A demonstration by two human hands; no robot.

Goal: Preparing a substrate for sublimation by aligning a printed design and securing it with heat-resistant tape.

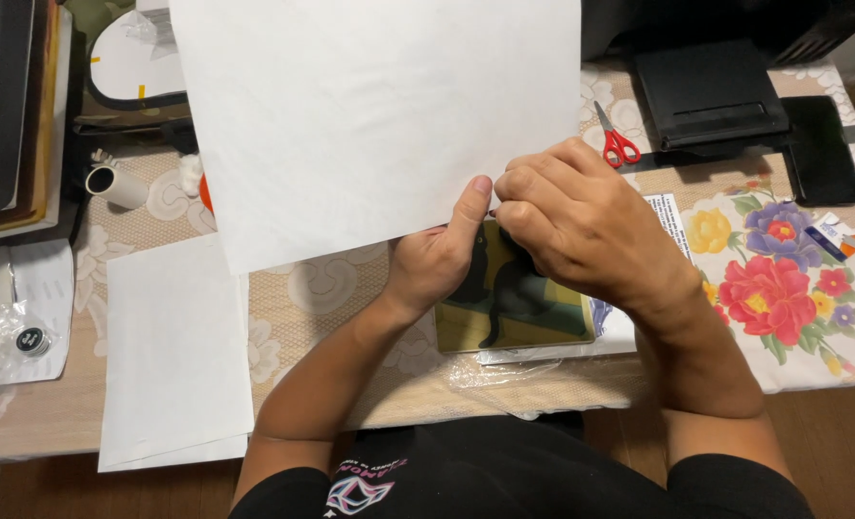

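My left hand [439, 258] pinches the lower edge of a large white paper sheet [370, 125], thumb on top, lifting it up over the table. My right hand [581, 223] has its fingers curled at the same edge of the sheet, right beside my left thumb. Under both hands lies a flat rectangular panel [533, 312] with a yellow-green picture and a black cat shape. The panel's upper part is hidden by my hands.
A second white sheet [173, 356] lies at the left, overhanging the table edge. Red-handled scissors [618, 142], a black machine tray [708, 91] and a dark phone [819, 149] sit at the back right on a floral tablecloth [783, 288]. Crumpled clear plastic [504, 375] lies below the panel.
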